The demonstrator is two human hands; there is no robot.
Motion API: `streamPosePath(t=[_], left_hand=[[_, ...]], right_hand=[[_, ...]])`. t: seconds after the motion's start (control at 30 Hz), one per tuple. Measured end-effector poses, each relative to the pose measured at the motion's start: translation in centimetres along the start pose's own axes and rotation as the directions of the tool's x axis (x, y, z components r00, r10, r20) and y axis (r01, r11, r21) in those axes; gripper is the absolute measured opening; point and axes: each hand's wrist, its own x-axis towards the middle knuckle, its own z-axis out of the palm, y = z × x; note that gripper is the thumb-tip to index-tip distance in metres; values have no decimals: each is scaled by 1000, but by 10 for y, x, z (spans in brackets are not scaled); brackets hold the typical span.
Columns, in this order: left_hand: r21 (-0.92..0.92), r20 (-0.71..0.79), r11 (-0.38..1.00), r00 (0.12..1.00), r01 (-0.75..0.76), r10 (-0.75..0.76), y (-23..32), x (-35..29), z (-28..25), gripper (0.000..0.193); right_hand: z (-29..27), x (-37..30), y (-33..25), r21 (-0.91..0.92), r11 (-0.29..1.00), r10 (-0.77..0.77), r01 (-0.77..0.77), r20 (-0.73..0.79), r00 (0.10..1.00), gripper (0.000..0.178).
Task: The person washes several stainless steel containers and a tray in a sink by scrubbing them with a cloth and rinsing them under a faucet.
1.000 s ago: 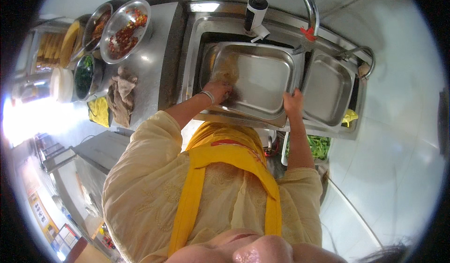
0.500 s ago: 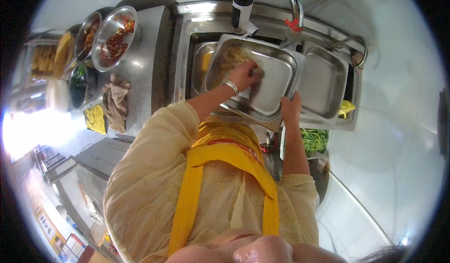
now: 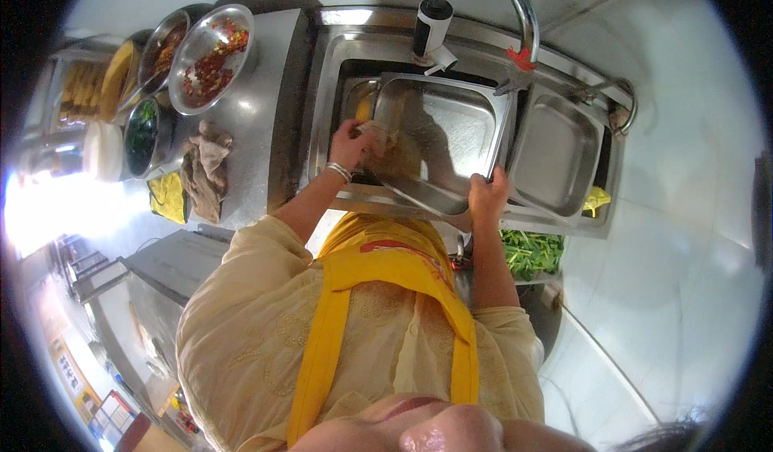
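A rectangular steel tray (image 3: 467, 105) rests tilted over the sink (image 3: 322, 89), with a little water and a brownish tint inside. My right hand (image 3: 488, 196) grips its near right corner, thumb over the rim. At the tray's left edge is my left hand (image 3: 353, 146), a bracelet on its wrist. Its fingers are curled around something pale that I cannot make out. Beneath, partly hidden, another steel container (image 3: 360, 93) shows something yellow. A second steel tray (image 3: 564, 146) lies over the sink's right side.
A curved tap (image 3: 527, 17) with a red tie hangs over the sink. The left counter holds a bowl of chopped red peppers (image 3: 213, 69), a bowl of greens (image 3: 143, 134) and a brown rag (image 3: 207, 170). Leafy greens (image 3: 533, 250) sit below right; a yellow cloth (image 3: 597, 201) lies on the sink's right edge.
My left hand has moved from the tray's middle leftward to its left edge. My right hand keeps its hold on the near right corner, and the tray has shifted slightly.
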Motion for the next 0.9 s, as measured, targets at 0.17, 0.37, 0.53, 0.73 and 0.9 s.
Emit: streamPosePath(t=[0.17,0.37,0.53,0.73,0.9], left_hand=[[-283,-124,956,985,83,-122,14,-6,-30,35],[-438,-172,897,974,60,-149,4,5,-37,33],[-599,-197,798,978,-61,-74,4,10,-49,27],[-736,-173,677,971,-15,-166,21,5,-70,24],[-617,-211,786,957,29,-201,38,0,-62,22]], right_hand=[[19,-15,-32,114,975,-181,191,-88,979,29],[27,-23,-66,54,830,-539,555,-174,824,9],[1,5,-81,-275,543,-838,793,-117,533,18],[-22,38,-69,-325,292,-948,899,24,317,19],[-26,52,-59,-227,342,-933,912,37,359,17]])
